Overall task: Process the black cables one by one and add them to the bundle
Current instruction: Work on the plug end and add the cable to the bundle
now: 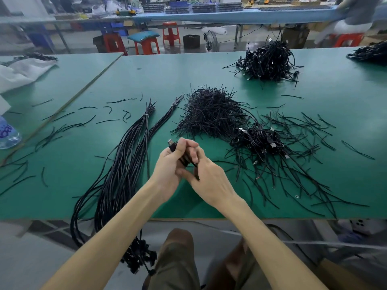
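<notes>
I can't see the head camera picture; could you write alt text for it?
A left hand and right hand grip a small coiled black cable with a USB plug above a green table. A long tied bundle of black cables lies to the left, a heap of short black ties behind, and loose coiled black cables to the right.

The left hand [168, 164] and right hand [207, 176] hid most of the black cable [172, 144], only its plug showing. The bundle [125, 164] hung partly behind the left forearm [109, 233]. Picture edges cut off a bottle [8, 132] and a far cable pile [370, 52].
</notes>
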Demonstrator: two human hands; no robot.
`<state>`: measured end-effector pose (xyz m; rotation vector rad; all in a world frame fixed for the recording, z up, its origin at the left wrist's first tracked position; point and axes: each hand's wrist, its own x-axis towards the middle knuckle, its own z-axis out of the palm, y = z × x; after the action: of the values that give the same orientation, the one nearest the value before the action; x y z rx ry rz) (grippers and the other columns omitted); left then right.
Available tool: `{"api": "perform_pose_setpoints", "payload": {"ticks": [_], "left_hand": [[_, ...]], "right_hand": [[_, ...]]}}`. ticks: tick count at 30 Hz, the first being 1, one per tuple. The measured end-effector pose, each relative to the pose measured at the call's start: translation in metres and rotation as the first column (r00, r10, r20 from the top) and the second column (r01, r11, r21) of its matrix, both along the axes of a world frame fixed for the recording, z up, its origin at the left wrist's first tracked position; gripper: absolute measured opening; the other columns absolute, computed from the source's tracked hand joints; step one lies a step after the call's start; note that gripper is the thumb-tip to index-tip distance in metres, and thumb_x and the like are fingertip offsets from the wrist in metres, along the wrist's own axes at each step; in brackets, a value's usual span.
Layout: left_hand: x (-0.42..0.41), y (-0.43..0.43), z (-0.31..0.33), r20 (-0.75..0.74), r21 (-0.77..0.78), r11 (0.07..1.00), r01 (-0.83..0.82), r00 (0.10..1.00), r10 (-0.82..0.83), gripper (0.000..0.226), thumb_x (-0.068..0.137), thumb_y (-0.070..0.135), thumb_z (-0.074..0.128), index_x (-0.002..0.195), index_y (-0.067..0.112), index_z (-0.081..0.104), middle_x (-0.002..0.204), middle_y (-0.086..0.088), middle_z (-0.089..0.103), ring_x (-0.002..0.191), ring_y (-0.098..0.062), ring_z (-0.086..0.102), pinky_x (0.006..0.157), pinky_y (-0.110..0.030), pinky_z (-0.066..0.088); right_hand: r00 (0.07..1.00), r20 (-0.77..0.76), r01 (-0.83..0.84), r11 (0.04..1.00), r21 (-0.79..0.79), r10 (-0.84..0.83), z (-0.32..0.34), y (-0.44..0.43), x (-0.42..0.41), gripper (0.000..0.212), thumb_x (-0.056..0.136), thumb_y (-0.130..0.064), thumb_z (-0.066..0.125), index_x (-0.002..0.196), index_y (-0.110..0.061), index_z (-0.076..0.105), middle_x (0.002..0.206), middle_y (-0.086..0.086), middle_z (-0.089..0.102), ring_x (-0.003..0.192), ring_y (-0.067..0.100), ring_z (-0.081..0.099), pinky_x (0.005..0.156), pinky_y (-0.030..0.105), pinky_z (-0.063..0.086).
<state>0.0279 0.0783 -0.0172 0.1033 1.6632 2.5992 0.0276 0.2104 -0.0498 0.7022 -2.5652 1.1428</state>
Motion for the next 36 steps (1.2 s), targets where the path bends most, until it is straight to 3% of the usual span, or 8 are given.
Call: {"api": "perform_pose_setpoints", "payload": {"ticks": [3, 6, 12, 15, 18, 28, 33, 36], "left_hand": [[-0.001, -0.003, -0.002, 0.024, -0.016, 0.99, 0.139, 0.99, -0.139, 0.036, 0.104, 0.032, 0.051, 0.083, 0.007, 0.067, 0.075, -0.009, 0.063, 0.076, -0.021, 0.063, 0.086, -0.036, 0.055], [-0.002, -0.011, -0.006, 0.068, -0.052, 0.961, 0.27, 0.961, -0.267, 0.029, 0.104, 0.024, 0.05, 0.088, 0.008, 0.069, 0.08, -0.011, 0.065, 0.078, -0.024, 0.065, 0.083, -0.041, 0.041], [-0.003, -0.02, -0.012, 0.116, 0.028, 0.916, 0.399, 0.909, -0.4, 0.021, 0.105, 0.016, 0.051, 0.094, 0.004, 0.065, 0.092, -0.016, 0.068, 0.09, -0.028, 0.069, 0.089, -0.035, 0.054], [-0.005, -0.021, -0.01, 0.124, 0.025, 0.901, 0.433, 0.893, -0.433, 0.02, 0.105, 0.018, 0.052, 0.096, 0.003, 0.063, 0.098, -0.017, 0.069, 0.095, -0.029, 0.07, 0.091, -0.034, 0.055], [-0.009, -0.023, -0.007, 0.133, -0.029, 0.889, 0.458, 0.883, -0.45, 0.023, 0.106, 0.019, 0.051, 0.095, 0.003, 0.063, 0.105, -0.019, 0.07, 0.1, -0.03, 0.07, 0.094, -0.034, 0.054], [-0.011, -0.014, -0.009, 0.109, -0.19, 0.913, 0.362, 0.932, -0.347, 0.033, 0.109, 0.029, 0.046, 0.086, 0.009, 0.059, 0.101, -0.014, 0.072, 0.093, -0.025, 0.068, 0.098, -0.052, 0.031], [-0.014, -0.007, -0.005, 0.11, -0.031, 0.956, 0.293, 0.951, -0.288, 0.034, 0.108, 0.034, 0.048, 0.086, 0.01, 0.062, 0.094, -0.016, 0.07, 0.089, -0.03, 0.066, 0.077, -0.044, 0.053], [-0.015, 0.0, -0.008, 0.156, 0.168, 0.958, 0.233, 0.953, -0.259, 0.03, 0.105, 0.032, 0.052, 0.09, 0.009, 0.061, 0.096, -0.014, 0.071, 0.09, -0.027, 0.07, 0.072, -0.041, 0.06]], "right_hand": [[0.995, 0.097, -0.017, 0.99, -0.139, 0.03, 0.0, 0.003, -0.004, 0.058, 0.094, -0.046, 0.063, 0.145, -0.042, 0.034, 0.109, -0.008, 0.069, 0.086, 0.017, 0.066, 0.078, 0.033, 0.053], [0.965, 0.237, -0.023, 0.939, -0.343, 0.11, 0.002, 0.007, -0.007, 0.04, 0.09, -0.022, 0.074, 0.127, -0.029, 0.059, 0.093, -0.004, 0.071, 0.083, 0.021, 0.068, 0.082, 0.047, 0.057], [0.92, 0.324, -0.076, 0.912, -0.403, 0.219, 0.002, 0.011, -0.01, 0.033, 0.083, -0.025, 0.084, 0.112, -0.027, 0.069, 0.088, 0.004, 0.069, 0.081, 0.02, 0.063, 0.083, 0.039, 0.057], [0.916, 0.325, -0.084, 0.903, -0.422, 0.237, 0.002, 0.012, -0.01, 0.033, 0.08, -0.027, 0.087, 0.107, -0.027, 0.069, 0.072, -0.017, 0.06, 0.07, 0.004, 0.053, 0.071, 0.021, 0.048], [0.914, 0.337, -0.065, 0.903, -0.425, 0.224, 0.002, 0.013, -0.009, 0.036, 0.078, -0.03, 0.088, 0.107, -0.024, 0.069, 0.085, -0.012, 0.068, 0.08, 0.004, 0.061, 0.076, 0.019, 0.05], [0.902, 0.361, -0.036, 0.875, -0.483, 0.237, 0.003, 0.014, -0.014, 0.033, 0.087, -0.03, 0.08, 0.114, -0.014, 0.068, 0.1, 0.008, 0.073, 0.098, 0.028, 0.069, 0.091, 0.052, 0.055], [0.88, 0.395, 0.003, 0.828, -0.56, 0.263, 0.0, 0.015, -0.018, 0.023, 0.095, -0.03, 0.071, 0.118, -0.026, 0.069, 0.084, -0.016, 0.071, 0.073, -0.001, 0.064, 0.066, 0.021, 0.052], [0.878, 0.414, 0.045, 0.821, -0.57, 0.239, -0.001, 0.015, -0.02, 0.028, 0.101, -0.029, 0.062, 0.126, -0.017, 0.066, 0.064, -0.029, 0.062, 0.055, -0.009, 0.057, 0.053, 0.007, 0.043]]}}
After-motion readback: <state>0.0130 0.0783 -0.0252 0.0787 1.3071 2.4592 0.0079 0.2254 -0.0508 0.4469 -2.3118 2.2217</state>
